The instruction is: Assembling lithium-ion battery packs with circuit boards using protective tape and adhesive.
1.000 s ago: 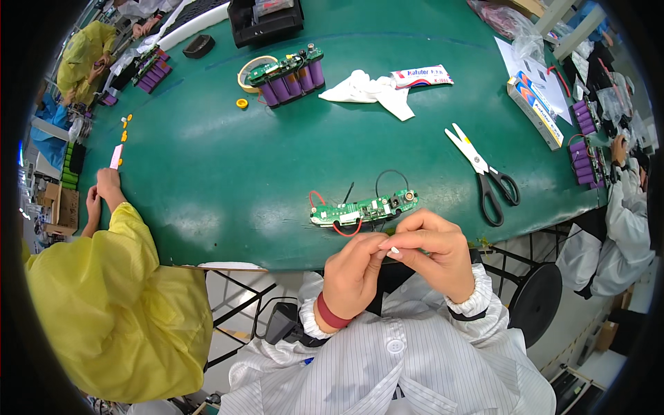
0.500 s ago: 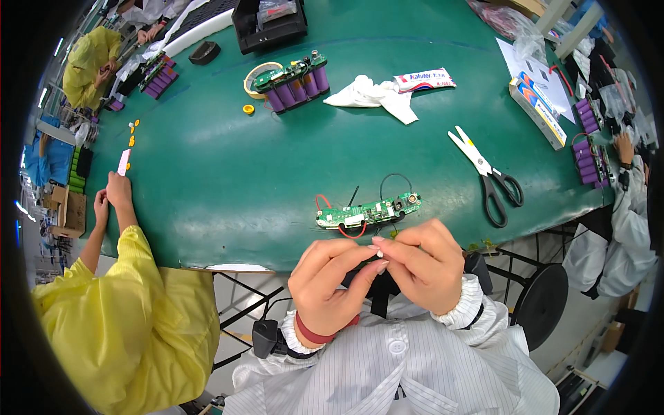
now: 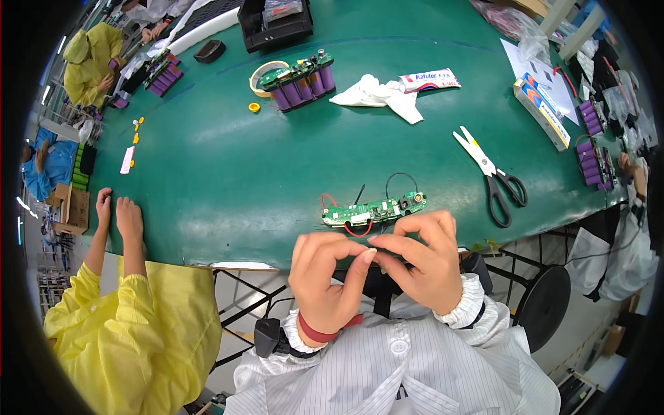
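Observation:
My left hand and my right hand meet just off the near edge of the green table, fingertips pinched together. What they pinch is tiny and mostly covered by the fingers; I cannot make it out. Right beyond the fingertips, a long green circuit board lies on the table, with a red wire looping at its left end, another red loop along its near side and thin black wires rising behind it. Neither hand visibly touches the board.
Scissors with black handles lie to the right. Farther back are a purple-celled battery pack, a tape roll, a white cloth, a glue tube, a box and a black bin. A co-worker's hands rest at left.
A small white piece showed between my fingers before; now my fingertips cover it. My right hand has risen slightly. The co-worker in yellow has let go of a pale strip and drawn back.

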The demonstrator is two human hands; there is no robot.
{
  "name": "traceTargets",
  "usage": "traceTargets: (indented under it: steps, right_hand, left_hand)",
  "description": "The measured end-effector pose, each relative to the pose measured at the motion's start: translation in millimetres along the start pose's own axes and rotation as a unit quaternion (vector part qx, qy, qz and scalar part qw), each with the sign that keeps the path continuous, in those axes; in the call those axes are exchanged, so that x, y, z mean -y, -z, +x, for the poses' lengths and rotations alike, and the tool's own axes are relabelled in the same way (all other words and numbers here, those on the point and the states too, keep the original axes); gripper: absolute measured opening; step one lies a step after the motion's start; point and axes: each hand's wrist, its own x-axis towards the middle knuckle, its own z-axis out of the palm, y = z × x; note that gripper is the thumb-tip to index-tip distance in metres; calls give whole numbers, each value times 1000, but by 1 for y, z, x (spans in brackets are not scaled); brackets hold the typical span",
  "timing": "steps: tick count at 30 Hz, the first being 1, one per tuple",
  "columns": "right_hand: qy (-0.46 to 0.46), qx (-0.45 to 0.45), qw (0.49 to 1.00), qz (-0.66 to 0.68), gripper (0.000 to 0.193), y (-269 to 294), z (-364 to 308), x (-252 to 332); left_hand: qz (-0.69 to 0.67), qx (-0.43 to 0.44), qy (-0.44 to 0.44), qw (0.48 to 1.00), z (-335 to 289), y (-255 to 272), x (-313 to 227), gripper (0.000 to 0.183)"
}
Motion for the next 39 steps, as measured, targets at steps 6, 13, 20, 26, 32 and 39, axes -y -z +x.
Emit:
traceTargets:
  steps: [6,13,20,26,32,39]
  right_hand:
    - [-10,-62,998,-30,27,-4,2,-2]
    - [-113,-91,985,96,16,1,4,-15]
    - [-205,-68,952,215,11,9,5,-16]
    - [-226,-56,936,265,11,7,4,-16]
    - [-194,-69,954,217,12,3,9,-17]
    - [-115,-41,979,160,14,-3,15,-6]
  left_hand:
    - [-40,17,39,998,14,-8,-5,13]
    - [33,45,-68,996,27,-4,1,14]
    - [117,67,-142,981,23,-15,11,21]
    - [188,43,-142,971,14,-30,13,21]
    - [151,31,-118,981,12,-28,15,17]
    - [142,52,-148,977,19,-19,15,18]
